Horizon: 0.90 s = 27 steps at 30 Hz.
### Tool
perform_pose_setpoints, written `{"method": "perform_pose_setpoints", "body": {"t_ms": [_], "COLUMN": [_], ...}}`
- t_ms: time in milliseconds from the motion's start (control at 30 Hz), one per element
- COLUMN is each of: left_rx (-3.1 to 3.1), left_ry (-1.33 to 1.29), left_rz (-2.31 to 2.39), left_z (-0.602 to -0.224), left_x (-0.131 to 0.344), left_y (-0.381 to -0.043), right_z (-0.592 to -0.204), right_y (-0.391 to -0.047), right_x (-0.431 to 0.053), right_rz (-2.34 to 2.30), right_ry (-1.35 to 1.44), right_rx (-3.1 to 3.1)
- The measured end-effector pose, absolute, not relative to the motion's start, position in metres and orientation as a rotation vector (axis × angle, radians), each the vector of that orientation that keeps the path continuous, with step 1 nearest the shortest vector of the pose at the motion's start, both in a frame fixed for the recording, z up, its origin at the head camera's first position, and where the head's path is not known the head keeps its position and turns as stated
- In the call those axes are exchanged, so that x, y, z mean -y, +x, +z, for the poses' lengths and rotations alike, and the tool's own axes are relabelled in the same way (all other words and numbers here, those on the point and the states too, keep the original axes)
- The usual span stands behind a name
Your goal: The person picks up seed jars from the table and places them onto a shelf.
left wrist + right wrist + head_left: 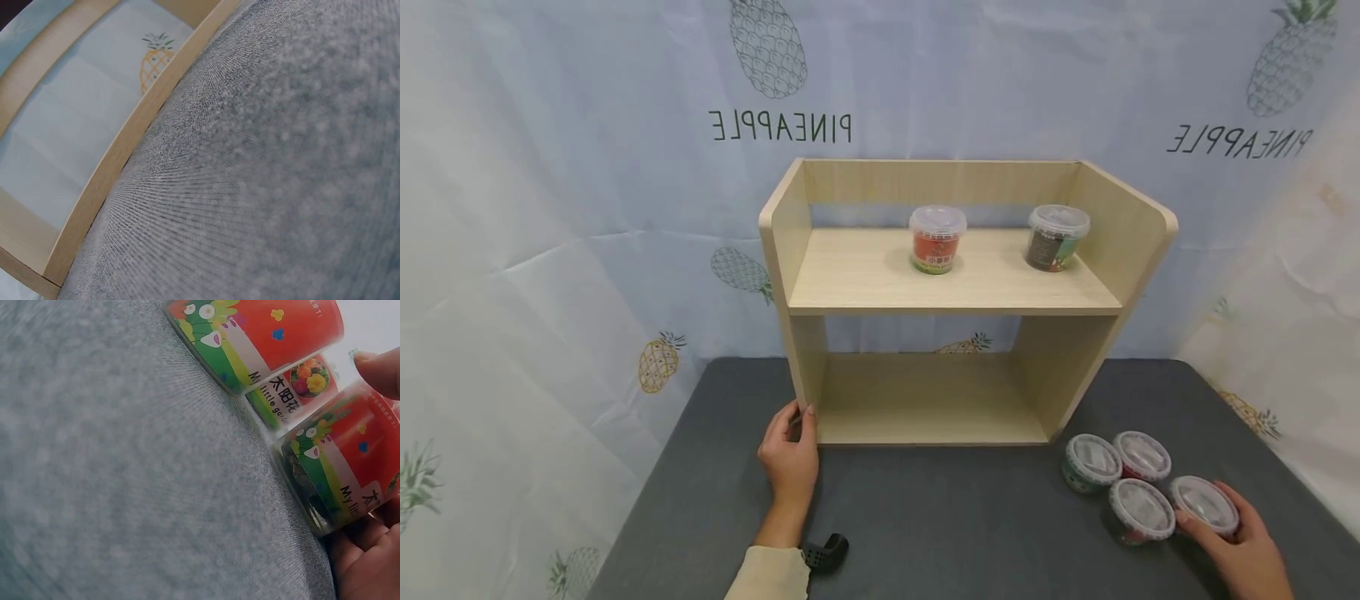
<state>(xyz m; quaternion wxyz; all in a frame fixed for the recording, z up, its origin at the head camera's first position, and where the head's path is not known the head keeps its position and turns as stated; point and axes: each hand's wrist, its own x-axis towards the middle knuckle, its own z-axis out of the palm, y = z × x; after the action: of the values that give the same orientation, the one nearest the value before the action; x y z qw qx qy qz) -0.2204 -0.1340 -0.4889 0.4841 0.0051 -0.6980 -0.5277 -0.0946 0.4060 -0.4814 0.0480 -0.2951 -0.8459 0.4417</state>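
Note:
My left hand (790,458) holds the lower front corner of a two-tier wooden shelf (955,310), thumb at the front edge and fingers along the outer side. That hand is out of sight in the left wrist view, where the shelf's bottom board (119,150) shows. At the right, my right hand (1247,533) grips a lidded plastic cup (1205,504) between thumb and fingers. In the right wrist view this cup (337,462) has a red and green label and dark contents. Three similar cups stand close by: a front one (1141,510), a green-sided one (1092,462) and a back one (1142,456).
On the upper tier stand a red-labelled cup (937,240) near the middle and a dark-labelled cup (1056,238) at the right. Dark grey cloth covers the table (940,525). A pineapple-print curtain (587,208) hangs behind and along both sides.

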Motion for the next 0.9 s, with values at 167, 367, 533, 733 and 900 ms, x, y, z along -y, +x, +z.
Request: {"method": "perform_pose_setpoints", "body": {"t_ms": [167,367,533,733,900], "left_rx": [1.7,1.68,1.645,1.63,1.641], "left_ry": [0.005,-0.003,-0.029,-0.029,-0.015], "left_rz": [-1.289,-1.262,-1.271,-1.275,-1.292], "left_z": [-0.489,-0.472,-0.463,-0.462,-0.458], "left_x": [0.134,0.127,0.124,0.124,0.123], "left_y": [-0.22,-0.212,-0.206,-0.205,-0.202], "right_z": [-0.481,-0.482,-0.482,-0.483,-0.474], "right_y": [-0.096,-0.096,-0.098,-0.095,-0.089], "right_x": [-0.408,-0.411,-0.411,-0.409,-0.4], "right_rz": [1.256,1.194,1.298,1.492,1.591], "right_ry": [-1.032,-1.075,-1.118,-1.101,-1.041], "right_rx": [2.642,2.665,2.527,2.329,2.106]}}
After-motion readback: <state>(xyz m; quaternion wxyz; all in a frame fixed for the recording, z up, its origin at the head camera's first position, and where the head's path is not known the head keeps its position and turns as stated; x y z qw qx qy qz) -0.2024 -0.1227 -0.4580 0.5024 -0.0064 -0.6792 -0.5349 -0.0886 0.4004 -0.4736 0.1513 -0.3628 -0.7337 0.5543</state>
